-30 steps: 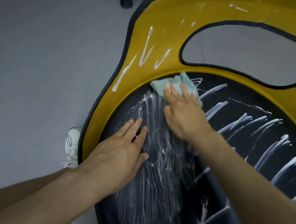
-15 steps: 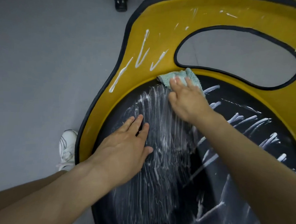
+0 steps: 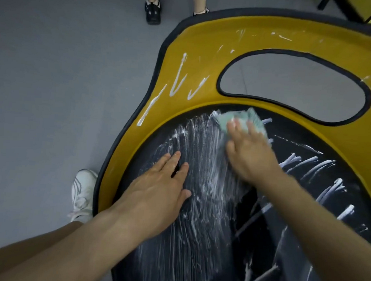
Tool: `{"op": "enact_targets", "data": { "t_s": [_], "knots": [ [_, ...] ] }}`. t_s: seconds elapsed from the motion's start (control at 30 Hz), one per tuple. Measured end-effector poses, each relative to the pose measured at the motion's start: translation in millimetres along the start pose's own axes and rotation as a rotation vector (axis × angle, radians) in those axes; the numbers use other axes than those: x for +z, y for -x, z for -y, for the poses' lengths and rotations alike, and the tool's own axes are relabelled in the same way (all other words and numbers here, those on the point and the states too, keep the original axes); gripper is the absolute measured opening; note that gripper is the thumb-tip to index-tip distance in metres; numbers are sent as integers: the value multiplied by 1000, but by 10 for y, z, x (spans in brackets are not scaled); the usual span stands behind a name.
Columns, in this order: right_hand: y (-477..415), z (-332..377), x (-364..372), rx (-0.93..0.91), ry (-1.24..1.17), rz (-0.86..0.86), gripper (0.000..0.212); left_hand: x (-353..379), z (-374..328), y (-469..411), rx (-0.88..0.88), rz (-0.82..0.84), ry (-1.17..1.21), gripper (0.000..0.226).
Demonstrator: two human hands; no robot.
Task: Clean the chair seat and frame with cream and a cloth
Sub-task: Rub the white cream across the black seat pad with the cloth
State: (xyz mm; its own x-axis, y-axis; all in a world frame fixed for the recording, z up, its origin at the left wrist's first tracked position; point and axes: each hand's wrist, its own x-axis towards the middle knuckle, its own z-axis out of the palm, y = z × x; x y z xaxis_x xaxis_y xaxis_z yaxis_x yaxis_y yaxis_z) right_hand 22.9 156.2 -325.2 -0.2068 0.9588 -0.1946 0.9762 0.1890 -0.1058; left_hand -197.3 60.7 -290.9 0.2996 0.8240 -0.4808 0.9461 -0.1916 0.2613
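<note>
Wiping step, seat only partly done. R hand (image 3: 250,152), fingers flat, presses green cloth (image 3: 242,118) onto black seat (image 3: 298,146) at its far edge, beside yellow frame (image 3: 185,43). L hand (image 3: 160,195) lies flat on seat's left part, holding nothing. Next, prob.: drag cloth thru unspread cream lines (image 3: 308,166) on seat's right.

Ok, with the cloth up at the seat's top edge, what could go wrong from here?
The left hand lies flat on smeared cream on the seat and could slip. Cream lines on the yellow frame and the seat's right side are unwiped and might be missed.
</note>
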Motion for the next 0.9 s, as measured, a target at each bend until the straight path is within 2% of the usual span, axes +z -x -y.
{"op": "enact_targets", "data": {
  "t_s": [0.07, 0.17, 0.3, 0.37, 0.47, 0.57, 0.63, 0.73, 0.83, 0.9],
  "knots": [
    [-393, -53, -92, 67, -16, 2, 69, -3, 1, 1, 5, 12, -18, 66],
    [-192, 101, -13, 70, -21, -38, 62, -12, 14, 2, 14, 13, -11, 65],
    [829, 507, 124, -187, -85, 2, 61, -18, 48, 66, 31, 8, 9, 66],
    [825, 419, 100, -237, -88, 28, 60, -2, 56, 115, 29, 1, 6, 67],
    [208, 148, 45, -123, -13, -59, 64, 31, 72, 184, 36, -6, -24, 67],
    [-402, 24, -72, 32, -30, -38, 71, 83, 94, 240, 41, -16, -43, 66],
    [-413, 185, -79, 29, -10, -26, 73, 106, 115, 275, 40, -20, -50, 66],
    [86, 593, 18, -166, -43, 14, 69, 199, 194, 328, 42, -75, -64, 65],
    [698, 934, 132, -386, -104, 82, 66, 275, 250, 446, 36, -19, -132, 72],
    [862, 953, 165, -458, -121, 112, 64, 313, 221, 568, 57, -4, -131, 71]
  ]
}}
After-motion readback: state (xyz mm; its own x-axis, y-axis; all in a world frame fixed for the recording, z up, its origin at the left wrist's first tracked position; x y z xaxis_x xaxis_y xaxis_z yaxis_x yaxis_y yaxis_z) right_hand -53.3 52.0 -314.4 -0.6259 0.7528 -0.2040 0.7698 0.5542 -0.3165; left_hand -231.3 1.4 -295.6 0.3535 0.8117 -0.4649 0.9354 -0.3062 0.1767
